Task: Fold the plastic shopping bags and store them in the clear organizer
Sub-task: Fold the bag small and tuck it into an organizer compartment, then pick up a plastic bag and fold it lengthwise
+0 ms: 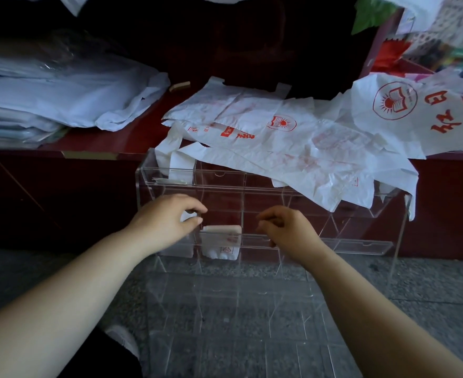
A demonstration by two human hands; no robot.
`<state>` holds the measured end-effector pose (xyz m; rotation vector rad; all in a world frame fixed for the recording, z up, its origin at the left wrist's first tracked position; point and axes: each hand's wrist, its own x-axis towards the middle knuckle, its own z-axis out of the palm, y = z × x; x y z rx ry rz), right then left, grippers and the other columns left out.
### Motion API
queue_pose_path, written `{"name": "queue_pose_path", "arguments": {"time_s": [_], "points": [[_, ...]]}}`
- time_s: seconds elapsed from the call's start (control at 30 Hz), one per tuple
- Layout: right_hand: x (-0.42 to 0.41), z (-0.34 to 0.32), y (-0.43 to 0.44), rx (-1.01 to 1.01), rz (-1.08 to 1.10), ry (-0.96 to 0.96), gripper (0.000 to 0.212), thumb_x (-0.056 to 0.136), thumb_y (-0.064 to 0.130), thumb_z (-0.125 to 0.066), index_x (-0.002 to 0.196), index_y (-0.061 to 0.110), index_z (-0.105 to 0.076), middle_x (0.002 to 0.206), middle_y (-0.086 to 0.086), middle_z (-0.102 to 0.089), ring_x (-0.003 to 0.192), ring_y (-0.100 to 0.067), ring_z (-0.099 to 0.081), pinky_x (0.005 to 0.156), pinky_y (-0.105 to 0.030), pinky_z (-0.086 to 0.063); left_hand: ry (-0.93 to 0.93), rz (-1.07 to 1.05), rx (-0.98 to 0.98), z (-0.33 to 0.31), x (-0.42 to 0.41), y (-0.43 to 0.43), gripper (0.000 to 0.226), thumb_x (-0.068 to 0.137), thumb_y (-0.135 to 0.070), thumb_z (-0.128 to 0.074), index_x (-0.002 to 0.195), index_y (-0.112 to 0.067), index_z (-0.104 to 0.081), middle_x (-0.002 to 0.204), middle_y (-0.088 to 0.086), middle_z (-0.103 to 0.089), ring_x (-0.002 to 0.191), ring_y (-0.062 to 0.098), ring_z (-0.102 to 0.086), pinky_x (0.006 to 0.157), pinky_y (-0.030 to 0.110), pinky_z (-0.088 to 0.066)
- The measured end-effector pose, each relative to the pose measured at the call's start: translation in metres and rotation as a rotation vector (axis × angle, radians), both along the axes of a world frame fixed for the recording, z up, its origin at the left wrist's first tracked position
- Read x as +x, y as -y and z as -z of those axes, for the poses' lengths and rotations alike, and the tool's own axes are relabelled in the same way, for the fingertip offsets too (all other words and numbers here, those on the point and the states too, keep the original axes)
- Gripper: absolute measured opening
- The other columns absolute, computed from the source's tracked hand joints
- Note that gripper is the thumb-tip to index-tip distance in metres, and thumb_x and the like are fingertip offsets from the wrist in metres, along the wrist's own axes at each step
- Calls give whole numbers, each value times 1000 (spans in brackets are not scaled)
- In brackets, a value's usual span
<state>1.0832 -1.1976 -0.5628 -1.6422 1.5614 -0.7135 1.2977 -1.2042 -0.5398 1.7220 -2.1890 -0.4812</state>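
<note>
A clear acrylic organizer [361, 245] with several compartments stands on the floor against a dark red bench. One folded white bag with red print [220, 241] sits in a lower compartment. My left hand [167, 222] hovers over the organizer's left part and pinches a small white piece, apparently a folded bag [187, 216], between thumb and fingers. My right hand [287, 227] is beside it over the middle, fingers loosely curled and holding nothing. Several unfolded white shopping bags with red print [279, 140] lie on the bench and hang over the organizer's top.
A stack of white and clear plastic sheets [47, 96] lies on the bench at the left. More printed bags [415, 110] and colourful clutter fill the right. Grey stone floor [429, 282] lies below. A dark trouser leg and shoe [121, 342] show at the bottom.
</note>
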Motion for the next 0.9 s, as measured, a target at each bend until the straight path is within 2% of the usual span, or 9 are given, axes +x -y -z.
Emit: {"name": "queue_pose_path", "arguments": {"time_s": [0.13,0.27,0.33,0.4,0.47,0.53,0.7,0.8,0.9], "points": [[6,-12,-17,-122,-10,-51,16,87,12,-58,103,11,-63,80,11,-60,67,2,-54,69,-17,-49,-99,-18,-276,4,11,-18,30,88,-18,-55,116,-13,-63,121,-1,-60,117,18,-52,93,20,-33],[13,-35,-34,-348,35,-14,11,83,9,-65,94,7,-67,66,18,-56,60,4,-57,58,-9,-44,-13,-19,-510,9,11,-13,53,80,-37,-43,119,-4,-58,123,16,-59,119,24,-43,97,41,-31],[16,-53,-28,-438,51,-139,16,84,15,-64,98,10,-66,70,18,-56,64,1,-56,57,-10,-40,59,-31,-534,12,6,-8,57,80,-40,-40,125,-6,-47,125,20,-56,119,24,-34,103,42,-32],[15,-70,-10,-474,68,-372,27,87,23,-60,112,14,-61,96,8,-62,92,-6,-55,71,-18,-39,115,-41,-545,15,3,-3,60,80,-44,-38,128,-8,-39,127,21,-55,121,25,-32,103,40,-22],[12,-82,12,-422,40,-630,39,89,30,-56,126,17,-50,129,2,-50,121,-17,-41,93,-26,-35,156,-69,-518,15,3,1,62,81,-47,-35,128,-7,-37,127,20,-55,122,25,-31,99,40,-18],[9,-87,30,-301,-13,-803,50,88,33,-56,133,17,-42,140,-1,-41,129,-20,-34,102,-30,-31,154,-98,-475,14,5,5,63,88,-53,-26,130,-7,-35,130,19,-54,123,25,-30,102,41,-14],[7,-88,43,-186,17,-823,42,88,31,-56,127,17,-49,129,-3,-52,118,-21,-46,92,-30,-40,213,-76,-347,22,15,14,78,93,-57,-5,123,-3,-52,123,17,-60,118,33,-52,110,30,2],[3,-93,41,-156,19,-814,31,91,26,-53,121,18,-57,125,-2,-57,113,-20,-51,88,-27,-40,220,-70,-344,24,16,16,74,93,-57,-6,122,-5,-49,121,16,-61,121,28,-43,108,34,-5],[2,-103,40,-136,33,-757,26,93,20,-49,113,14,-63,118,-3,-62,109,-20,-54,85,-24,-40,221,-73,-321,23,16,18,76,94,-56,-5,118,-4,-55,118,15,-63,112,32,-58,99,41,-19]]}}
